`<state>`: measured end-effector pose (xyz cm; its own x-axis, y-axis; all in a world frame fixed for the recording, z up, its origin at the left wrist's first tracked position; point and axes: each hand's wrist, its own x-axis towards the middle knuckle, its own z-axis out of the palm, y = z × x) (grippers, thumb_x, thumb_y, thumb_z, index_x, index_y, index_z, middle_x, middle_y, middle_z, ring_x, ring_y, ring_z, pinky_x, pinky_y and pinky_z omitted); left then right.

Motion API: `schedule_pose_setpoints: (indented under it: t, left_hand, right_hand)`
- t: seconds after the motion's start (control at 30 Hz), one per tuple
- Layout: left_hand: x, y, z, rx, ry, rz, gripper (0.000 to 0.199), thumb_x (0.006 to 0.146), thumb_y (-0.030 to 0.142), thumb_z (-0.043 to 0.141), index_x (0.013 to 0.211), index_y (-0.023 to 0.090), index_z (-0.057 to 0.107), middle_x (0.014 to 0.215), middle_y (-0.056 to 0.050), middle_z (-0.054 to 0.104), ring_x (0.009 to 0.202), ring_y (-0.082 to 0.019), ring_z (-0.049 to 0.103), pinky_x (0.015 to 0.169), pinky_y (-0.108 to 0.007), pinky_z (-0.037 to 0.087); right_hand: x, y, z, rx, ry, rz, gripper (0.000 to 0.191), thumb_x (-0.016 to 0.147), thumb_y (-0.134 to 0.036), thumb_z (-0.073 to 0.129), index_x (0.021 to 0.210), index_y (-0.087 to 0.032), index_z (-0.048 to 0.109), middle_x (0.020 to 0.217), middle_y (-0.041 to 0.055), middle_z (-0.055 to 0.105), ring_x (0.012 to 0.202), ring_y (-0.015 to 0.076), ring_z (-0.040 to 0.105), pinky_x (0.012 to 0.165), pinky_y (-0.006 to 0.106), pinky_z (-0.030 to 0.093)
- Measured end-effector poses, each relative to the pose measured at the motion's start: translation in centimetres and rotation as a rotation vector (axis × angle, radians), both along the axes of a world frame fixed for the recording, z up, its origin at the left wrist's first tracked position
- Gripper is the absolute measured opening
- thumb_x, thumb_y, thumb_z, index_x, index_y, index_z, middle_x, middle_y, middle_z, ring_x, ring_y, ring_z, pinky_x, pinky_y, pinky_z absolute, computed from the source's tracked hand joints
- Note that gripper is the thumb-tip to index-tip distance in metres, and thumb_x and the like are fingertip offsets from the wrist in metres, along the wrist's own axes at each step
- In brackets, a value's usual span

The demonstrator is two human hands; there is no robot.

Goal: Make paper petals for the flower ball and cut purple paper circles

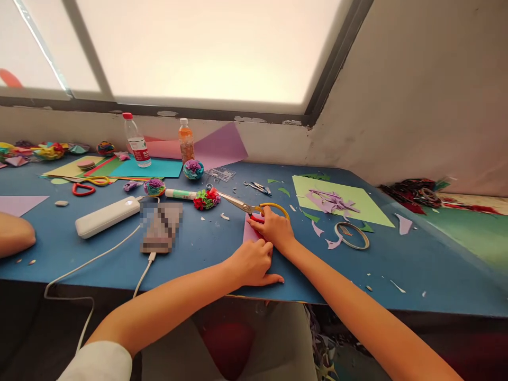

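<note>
In the head view, my right hand (275,228) is closed around a pair of scissors (238,202). Their metal blades point to the upper left; a yellow loop shows above my fingers, and part of a red one under them. Below the scissors, a small piece of light purple paper (248,232) lies on the table. My left hand (253,262) rests at the paper's near edge, fingers curled onto it and thumb stretched to the right. Both hands nearly touch and hide much of the paper. Close to the blade tips is a red and green paper ball (207,199).
On the blue table (214,254) are a phone (161,227), a white power bank (107,217) with a cable, a glue stick (180,194), bottles (186,140), a tape ring (352,235) and purple scraps on green paper (373,203). Another person's arm (16,235) is at left.
</note>
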<state>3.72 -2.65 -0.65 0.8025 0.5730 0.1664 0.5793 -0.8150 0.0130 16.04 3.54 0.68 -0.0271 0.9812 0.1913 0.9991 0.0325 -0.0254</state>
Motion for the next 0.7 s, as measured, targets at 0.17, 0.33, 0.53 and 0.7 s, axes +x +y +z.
schedule_pose_setpoints:
  t: [0.17,0.33,0.53,0.7]
  left_hand:
    - [0.1,-0.1,0.3,-0.020,0.013,0.005,0.066,0.087,0.069,0.042,0.098,0.010,0.069,0.099,-0.013,0.062,0.088,-0.025,0.061,0.061,-0.033,0.047]
    - [0.0,0.1,0.2,-0.036,0.004,0.001,0.061,0.088,0.064,0.044,0.100,0.009,0.068,0.098,-0.012,0.063,0.088,-0.025,0.061,0.063,-0.033,0.049]
    - [0.7,1.1,0.0,-0.132,-0.110,0.164,0.052,0.091,0.061,0.043,0.098,0.015,0.067,0.103,-0.010,0.065,0.099,-0.026,0.061,0.080,-0.036,0.052]
    - [-0.6,3.1,0.3,-0.144,-0.138,0.329,0.037,0.093,0.035,0.052,0.121,0.011,0.056,0.120,-0.012,0.064,0.111,-0.023,0.061,0.091,-0.033,0.051]
  right_hand:
    - [0.1,3.0,0.2,0.053,-0.006,-0.026,0.062,0.088,-0.069,0.040,0.115,-0.014,0.052,0.097,0.0156,0.071,0.092,0.0318,0.068,0.070,0.032,0.044]
    - [0.2,5.7,0.1,0.101,0.043,-0.055,0.064,0.087,-0.069,0.044,0.116,-0.012,0.052,0.095,0.0146,0.069,0.091,0.0288,0.067,0.072,0.033,0.045]
    - [1.1,7.7,0.0,0.167,0.208,-0.129,0.050,0.091,-0.059,0.048,0.111,-0.015,0.058,0.093,0.0048,0.065,0.081,0.0156,0.062,0.078,0.037,0.051]
    - [3.6,8.3,0.5,0.263,0.361,-0.166,0.042,0.093,-0.054,0.047,0.103,-0.015,0.059,0.088,0.0029,0.062,0.076,0.0138,0.059,0.073,0.034,0.050]
